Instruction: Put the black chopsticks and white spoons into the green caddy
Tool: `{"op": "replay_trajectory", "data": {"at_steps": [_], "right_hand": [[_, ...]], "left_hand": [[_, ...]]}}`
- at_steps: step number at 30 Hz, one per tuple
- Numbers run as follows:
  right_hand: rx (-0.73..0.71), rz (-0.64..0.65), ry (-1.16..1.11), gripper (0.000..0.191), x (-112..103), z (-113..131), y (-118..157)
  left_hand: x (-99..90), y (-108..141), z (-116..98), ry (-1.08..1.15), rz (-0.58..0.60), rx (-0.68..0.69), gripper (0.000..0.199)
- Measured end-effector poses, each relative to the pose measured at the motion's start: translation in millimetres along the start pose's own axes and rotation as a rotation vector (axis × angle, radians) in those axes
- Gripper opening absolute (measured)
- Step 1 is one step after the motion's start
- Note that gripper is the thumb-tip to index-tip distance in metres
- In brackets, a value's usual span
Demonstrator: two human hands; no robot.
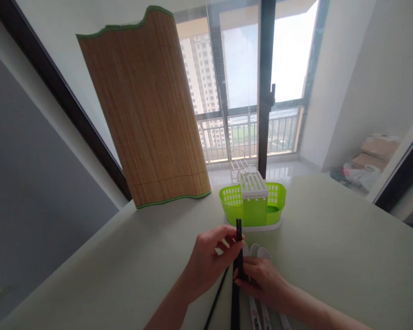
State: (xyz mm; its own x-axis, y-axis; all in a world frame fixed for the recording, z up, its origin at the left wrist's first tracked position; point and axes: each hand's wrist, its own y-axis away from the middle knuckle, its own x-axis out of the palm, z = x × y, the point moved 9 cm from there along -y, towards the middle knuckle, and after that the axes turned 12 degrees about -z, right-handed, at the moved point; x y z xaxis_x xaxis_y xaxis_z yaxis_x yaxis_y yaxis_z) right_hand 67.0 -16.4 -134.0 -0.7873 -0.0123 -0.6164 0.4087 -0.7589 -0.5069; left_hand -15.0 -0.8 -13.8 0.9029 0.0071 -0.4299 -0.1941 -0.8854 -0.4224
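Both my hands are closed on a small bundle of black chopsticks (239,224), held together above the table. Pinched near the upper end is my left hand (211,252); lower down, my right hand (261,277) grips the same sticks. Beneath them more black chopsticks (235,305) lie on the table, and one loose chopstick (216,299) rests at an angle to the left. Several white spoons (264,252) with patterned handles lie under and beside my right hand, which partly hides them.
A green utensil basket (254,211) with a white slotted top (253,185) stands just beyond my hands on the pale table (151,256). A bamboo mat (147,110) with green edging leans upright at the back left. Behind are glass windows, with boxes and bags (368,167) at right.
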Motion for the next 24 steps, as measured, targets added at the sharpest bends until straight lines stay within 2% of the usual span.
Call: {"op": "replay_trajectory", "data": {"at_steps": [3, 6, 11, 13, 15, 17, 19, 24], "right_hand": [[-0.016, 0.026, 0.023, 0.009, 2.7, -1.3, 1.3], [-0.013, 0.008, 0.029, 0.011, -0.5, -3.4, 0.8], [0.055, -0.079, -0.013, 0.030, -14.4, -10.9, -2.9], [0.056, -0.081, -0.009, 0.027, -16.1, -12.2, -3.7], [0.037, -0.066, 0.010, 0.022, -14.6, -11.9, -4.0], [0.014, -0.054, 0.031, 0.018, -11.8, -11.4, -3.8], [-0.009, -0.041, 0.046, 0.018, -8.3, -10.4, -3.3], [-0.081, -0.020, 0.123, 0.017, -3.2, -5.8, -2.4]], "left_hand": [[-5.5, 1.6, -4.8, -0.054, 0.004, 0.029, 0.011], [-25.0, -2.3, -14.6, -0.060, -0.073, 0.081, 0.010], [-85.9, -18.4, -43.3, 0.015, -0.368, 0.197, 0.013], [-107.0, -25.8, -55.6, 0.031, -0.513, 0.261, 0.014], [-116.9, -36.8, -61.3, 0.030, -0.623, 0.311, 0.016], [-113.0, -56.1, -56.6, 0.023, -0.657, 0.329, 0.019], [-99.1, -82.9, -41.4, 0.017, -0.628, 0.315, 0.023], [-48.9, -149.1, 22.9, -0.036, -0.476, 0.140, 0.023]]}}
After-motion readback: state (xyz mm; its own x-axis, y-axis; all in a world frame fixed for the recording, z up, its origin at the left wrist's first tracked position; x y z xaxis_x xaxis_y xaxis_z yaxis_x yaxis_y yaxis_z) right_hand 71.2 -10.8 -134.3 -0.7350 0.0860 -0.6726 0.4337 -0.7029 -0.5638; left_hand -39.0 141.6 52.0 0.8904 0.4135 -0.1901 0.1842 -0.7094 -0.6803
